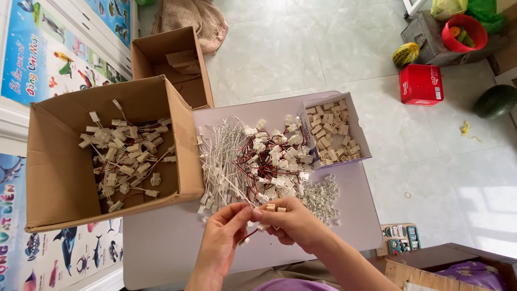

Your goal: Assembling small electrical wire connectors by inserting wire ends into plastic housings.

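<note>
Both my hands meet over the near edge of a pale lilac board (161, 242). My left hand (222, 237) pinches a thin red and white wire with a small white plug at its end. My right hand (293, 222) holds the other end of that wire lead (249, 235) and a couple of small beige connector housings (273, 207) in its fingertips. Just beyond the hands lies a heap of wired white connectors (258, 161). A pile of tiny grey-white plastic parts (322, 195) lies to the right of it.
A large cardboard box (59, 178) at left holds several finished wired connectors. A small white box (360, 134) of beige housings stands at the board's far right. A second cardboard box (161, 48), a red box (421, 84), a red bowl and melons sit on the tiled floor.
</note>
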